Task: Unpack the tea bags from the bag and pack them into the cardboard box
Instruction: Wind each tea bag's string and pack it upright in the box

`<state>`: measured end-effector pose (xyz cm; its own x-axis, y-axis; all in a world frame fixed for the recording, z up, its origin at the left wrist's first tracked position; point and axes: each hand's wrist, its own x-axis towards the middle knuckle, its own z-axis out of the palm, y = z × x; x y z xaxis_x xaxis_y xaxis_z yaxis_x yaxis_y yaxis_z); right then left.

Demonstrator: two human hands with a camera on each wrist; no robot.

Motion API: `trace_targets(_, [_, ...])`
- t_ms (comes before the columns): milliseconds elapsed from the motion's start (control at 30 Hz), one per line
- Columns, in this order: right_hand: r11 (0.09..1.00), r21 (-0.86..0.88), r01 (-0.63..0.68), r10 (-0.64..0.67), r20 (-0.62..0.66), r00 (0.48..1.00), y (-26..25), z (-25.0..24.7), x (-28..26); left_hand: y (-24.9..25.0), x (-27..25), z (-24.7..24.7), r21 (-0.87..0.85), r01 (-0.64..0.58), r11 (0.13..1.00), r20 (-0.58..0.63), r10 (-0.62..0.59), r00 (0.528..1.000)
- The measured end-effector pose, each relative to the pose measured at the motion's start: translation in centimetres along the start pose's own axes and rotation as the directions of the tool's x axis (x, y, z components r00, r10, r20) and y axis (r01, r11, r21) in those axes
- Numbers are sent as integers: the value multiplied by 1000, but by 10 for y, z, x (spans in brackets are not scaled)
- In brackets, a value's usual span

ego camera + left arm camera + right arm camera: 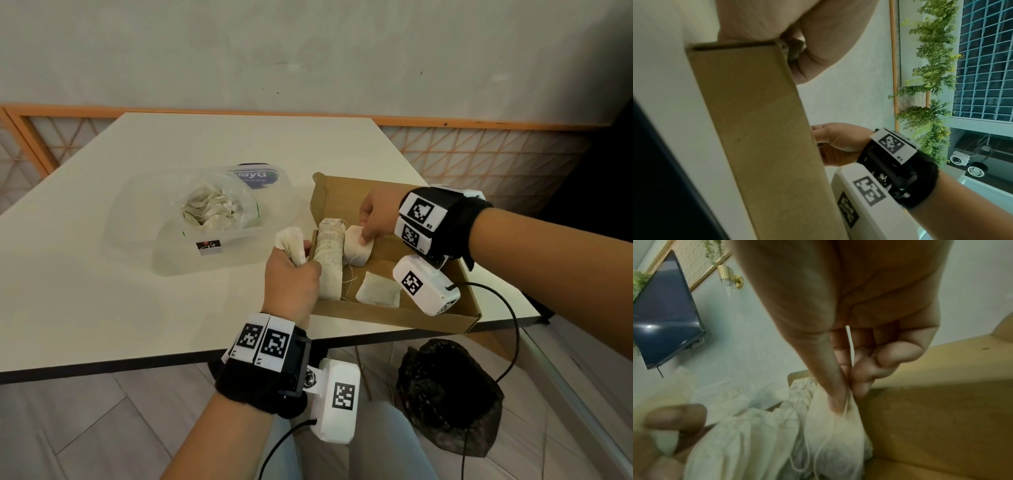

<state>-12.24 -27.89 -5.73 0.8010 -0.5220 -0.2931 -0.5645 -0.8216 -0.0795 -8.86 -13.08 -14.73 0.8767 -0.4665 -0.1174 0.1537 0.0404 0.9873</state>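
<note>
An open cardboard box (421, 317) lies at the table's near right. A row of tea bags (329, 255) stands along its left wall, and one flat tea bag (376, 293) lies on its floor. My right hand (371, 222) reaches into the box and pinches a tea bag (356, 248) next to the row; in the right wrist view thumb and forefinger pinch the tea bag (835, 431) by its top. My left hand (291, 274) grips a bunch of tea bags (291, 244) just outside the box's left wall (760, 129). A clear plastic bag (219, 205) holding several more tea bags sits to the left.
The plastic bag rests in a clear lidless container (164, 253) on the white table (102, 291). A dark bag (448, 394) lies on the floor under the table's near edge. Cables hang from my wrist cameras. A lattice screen (479, 150) stands behind the table.
</note>
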Motion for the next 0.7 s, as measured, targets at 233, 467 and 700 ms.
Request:
trace_targets(233, [976,216,-11,-22,150,988,2,-9,-10,0,0,0,-11,4,1000,11,-3,1000])
trace_targets(467, [999,39,-18,17,36,999,-2,0,1,0,0,-1,7,0,1000,2,0,1000])
trace_targets(700, [997,-57,-43,40,-62,997,1,3,2,1,1,-1,14,22,1000,-6,-22,1000])
